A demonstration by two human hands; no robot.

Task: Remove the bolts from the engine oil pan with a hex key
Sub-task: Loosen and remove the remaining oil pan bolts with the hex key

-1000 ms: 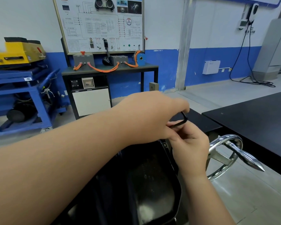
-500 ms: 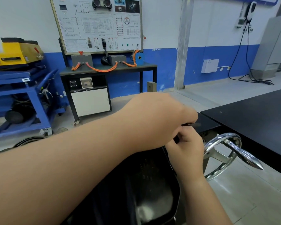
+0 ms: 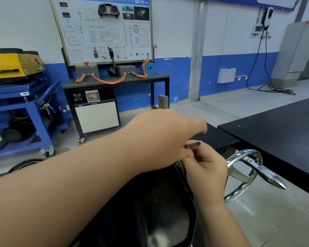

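Holding: the hex key (image 3: pixel 193 145), a short dark bar, blurred, pinched between both hands above the far rim of the oil pan.
Left hand (image 3: pixel 168 138): reaches across from the left, back of hand toward the camera; fingers curled down over the key's left end, tips hidden.
Right hand (image 3: pixel 206 168): comes up from below; fingers (image 3: pixel 203 148) closed narrow on the key's right end.
Oil pan (image 3: pixel 150 207): glossy black, bottom centre, beneath both forearms; its right edge runs just under the right hand.
Bolts: not discernible, the spot is covered by the hands.
Handwheel (image 3: pixel 246 173): chrome, with a pointed handle, just right of the right hand.
Bench (image 3: pixel 278 132): black top, at right.
Training board (image 3: pixel 103 29): wiring diagram, against the far wall.
Blue cart (image 3: pixel 21 111): at left.
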